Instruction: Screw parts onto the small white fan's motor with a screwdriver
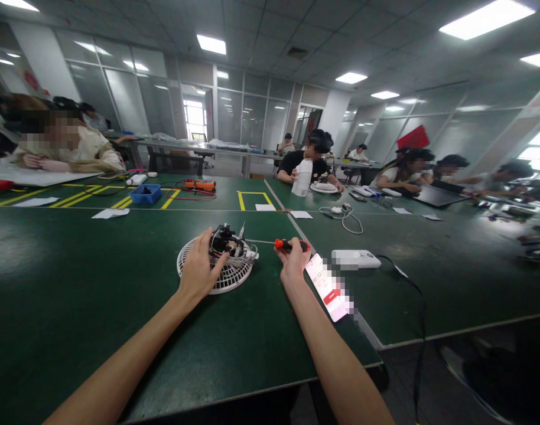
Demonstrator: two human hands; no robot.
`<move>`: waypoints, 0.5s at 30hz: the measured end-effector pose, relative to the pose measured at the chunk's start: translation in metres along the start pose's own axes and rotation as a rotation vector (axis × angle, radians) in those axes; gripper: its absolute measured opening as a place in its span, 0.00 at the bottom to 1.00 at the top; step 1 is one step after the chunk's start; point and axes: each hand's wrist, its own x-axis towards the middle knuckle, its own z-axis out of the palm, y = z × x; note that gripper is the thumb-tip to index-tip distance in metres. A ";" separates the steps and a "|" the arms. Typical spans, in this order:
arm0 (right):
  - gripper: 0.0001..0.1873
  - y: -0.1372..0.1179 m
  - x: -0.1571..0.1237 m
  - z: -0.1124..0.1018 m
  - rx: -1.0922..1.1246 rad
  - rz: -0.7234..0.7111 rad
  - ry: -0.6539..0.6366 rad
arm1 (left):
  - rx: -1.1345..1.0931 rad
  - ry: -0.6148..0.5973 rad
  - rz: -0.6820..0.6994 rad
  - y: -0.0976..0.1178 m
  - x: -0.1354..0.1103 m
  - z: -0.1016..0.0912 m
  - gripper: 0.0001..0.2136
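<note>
A white round fan grille (234, 282) lies flat on the green table, with a dark motor and loose wires (228, 243) on top. My left hand (199, 268) grips this fan assembly from the left, its fingers at the motor and its thumb across the near side. In my right hand (294, 262) is a screwdriver (292, 244) with a red and black handle. The shaft points left, towards the wired motor; whether its tip touches anything I cannot tell. Just right of my right wrist lies a lit phone (327, 289).
To the right lie a white power bank (356, 259) with a black cable and a coiled white cable (347, 218). Beyond the fan are a blue bin (145, 195), an orange multimeter (200, 185) and paper slips (110, 213). Several people sit around; one across (308, 165) handles white parts.
</note>
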 end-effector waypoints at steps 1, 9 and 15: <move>0.20 0.000 0.000 0.000 -0.001 -0.002 0.002 | -0.005 0.001 -0.015 0.001 0.000 -0.001 0.34; 0.22 0.002 -0.003 0.001 -0.014 -0.020 -0.012 | -0.002 0.030 -0.033 0.005 0.003 -0.006 0.31; 0.24 0.002 -0.006 0.002 -0.023 -0.003 -0.035 | 0.027 0.051 -0.052 0.005 0.003 -0.008 0.29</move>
